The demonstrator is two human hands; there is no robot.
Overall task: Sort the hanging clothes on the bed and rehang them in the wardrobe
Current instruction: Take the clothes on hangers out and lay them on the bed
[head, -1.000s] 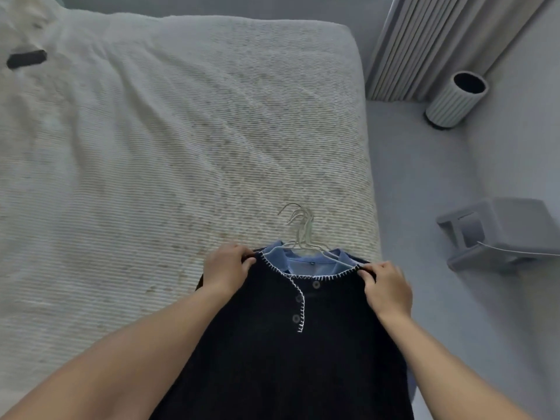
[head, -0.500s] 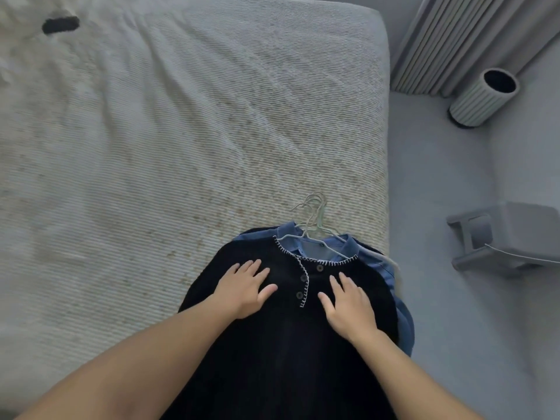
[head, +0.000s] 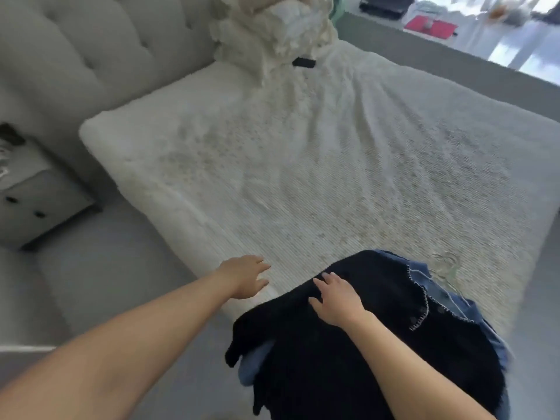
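Black top (head: 378, 328) lies over a blue shirt (head: 424, 275) at the bed (head: 303, 177) corner, wire hangers (head: 444, 268) poking past the collar. Right hand (head: 336, 300) flat on it, left hand (head: 245, 275) open beside it. Soft, light, floppy; best lifted by the hanger hooks.

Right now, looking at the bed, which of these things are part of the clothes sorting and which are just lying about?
Part of the job:
black top, under the right hand
blue shirt beneath it
wire hangers
bed
left hand, open over the bed's edge

Just lying about:
small black object near the bunched bedding
nightstand
red item on the far surface
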